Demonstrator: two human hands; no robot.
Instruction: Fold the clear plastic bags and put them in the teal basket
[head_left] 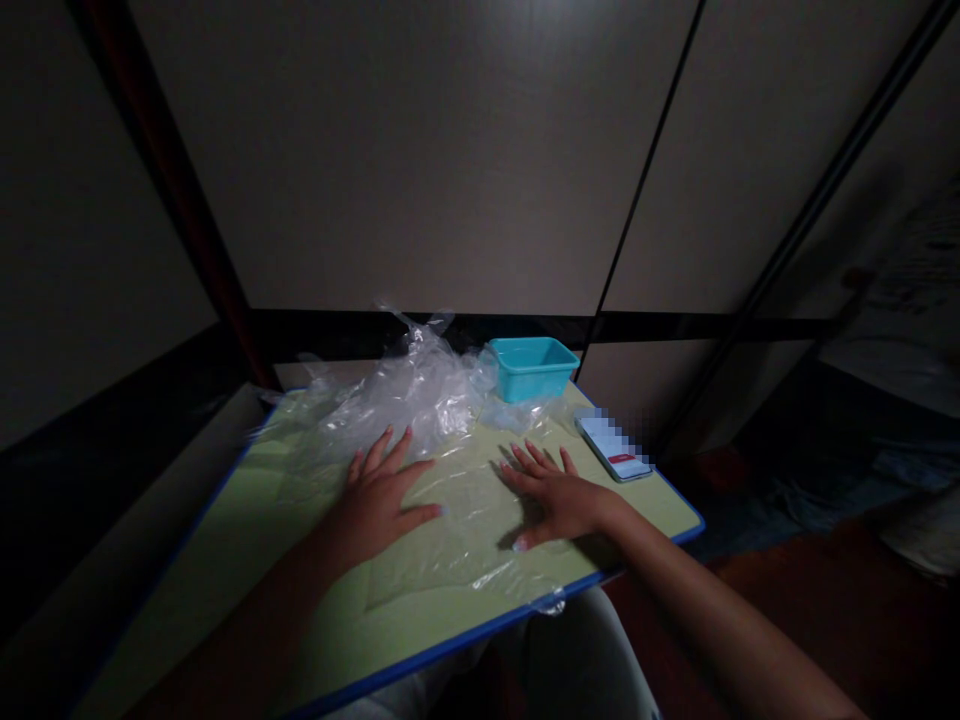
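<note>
A clear plastic bag lies spread over the table between my hands, its near end reaching the front edge. My left hand is over the bag's left side with its fingers spread, holding nothing. On the other side, my right hand has its fingers apart and palm down, at the bag's right side. Whether either palm presses on the plastic I cannot tell. Beyond my left fingertips rises a crumpled heap of clear plastic bags.
The yellow-green table has a blue rim. At its back stands a turquoise plastic basket. A phone with a lit screen lies by the right edge. Behind the table are pale panels with dark strips.
</note>
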